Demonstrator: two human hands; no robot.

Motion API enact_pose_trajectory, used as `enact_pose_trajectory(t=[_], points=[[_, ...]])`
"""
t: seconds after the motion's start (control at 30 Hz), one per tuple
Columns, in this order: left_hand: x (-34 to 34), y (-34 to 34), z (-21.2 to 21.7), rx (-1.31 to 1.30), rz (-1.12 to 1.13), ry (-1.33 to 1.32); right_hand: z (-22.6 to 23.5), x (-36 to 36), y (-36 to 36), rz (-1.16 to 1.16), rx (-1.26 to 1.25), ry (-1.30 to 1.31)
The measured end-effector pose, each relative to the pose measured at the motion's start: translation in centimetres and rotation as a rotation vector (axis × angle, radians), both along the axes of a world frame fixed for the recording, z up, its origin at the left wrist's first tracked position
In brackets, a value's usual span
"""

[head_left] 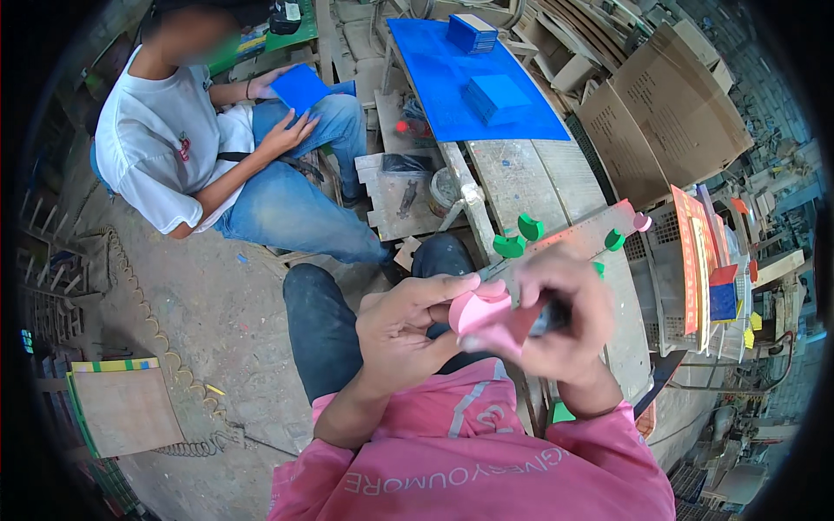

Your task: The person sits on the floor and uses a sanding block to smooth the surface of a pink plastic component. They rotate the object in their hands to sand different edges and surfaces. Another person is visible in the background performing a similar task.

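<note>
My left hand [400,328] is closed on a small pink rounded piece [472,313], pinched between thumb and fingers above my lap. Curled in front of it, my right hand [569,326] is smeared by motion and grips a bent pink sheet [508,334] that touches the piece. Beyond my hands, a long reddish strip of board [591,227] lies on the bench. Small green crescent-like pieces [531,227] and a pink piece [642,222] sit along its edges. Part of the pink sheet is hidden by my right fingers.
At the far left a seated person [187,156] holds a blue square panel [301,89]. Blue stacks [495,97] rest on a blue sheet [426,87] on the wooden bench [512,178]. A cardboard box [665,108] and crates [665,278] stand right; a coiled hose [156,330] crosses the floor.
</note>
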State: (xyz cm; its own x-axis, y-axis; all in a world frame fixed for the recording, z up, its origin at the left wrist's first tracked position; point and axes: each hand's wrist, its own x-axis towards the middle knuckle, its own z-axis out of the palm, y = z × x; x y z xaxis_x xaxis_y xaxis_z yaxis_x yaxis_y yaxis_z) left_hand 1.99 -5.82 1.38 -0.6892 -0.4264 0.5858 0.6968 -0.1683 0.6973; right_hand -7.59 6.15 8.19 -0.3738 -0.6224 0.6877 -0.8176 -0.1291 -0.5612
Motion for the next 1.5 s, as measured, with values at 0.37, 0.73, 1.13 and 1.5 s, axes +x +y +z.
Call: enact_pose_trajectory(t=[0.37, 0.73, 1.13, 1.5], points=[[-0.1, 0.2, 0.3, 0.119, -0.128, -0.014, 0.3, 0.3, 1.6, 0.162, 0.064, -0.603], [0.0, 0.9, 0.1, 0.077, -0.081, -0.017, 0.0, -0.9, 0.2, -0.032, -0.057, -0.558], [-0.8, 0.4, -0.3, 0.034, -0.016, 0.002, -0.3, 0.8, 0.8, 0.044, 0.032, -0.892], [0.9, -1.1, -0.3, 0.215, -0.184, -0.271, 0.4, 0.0, 1.2, -0.004, 0.019, -0.760]])
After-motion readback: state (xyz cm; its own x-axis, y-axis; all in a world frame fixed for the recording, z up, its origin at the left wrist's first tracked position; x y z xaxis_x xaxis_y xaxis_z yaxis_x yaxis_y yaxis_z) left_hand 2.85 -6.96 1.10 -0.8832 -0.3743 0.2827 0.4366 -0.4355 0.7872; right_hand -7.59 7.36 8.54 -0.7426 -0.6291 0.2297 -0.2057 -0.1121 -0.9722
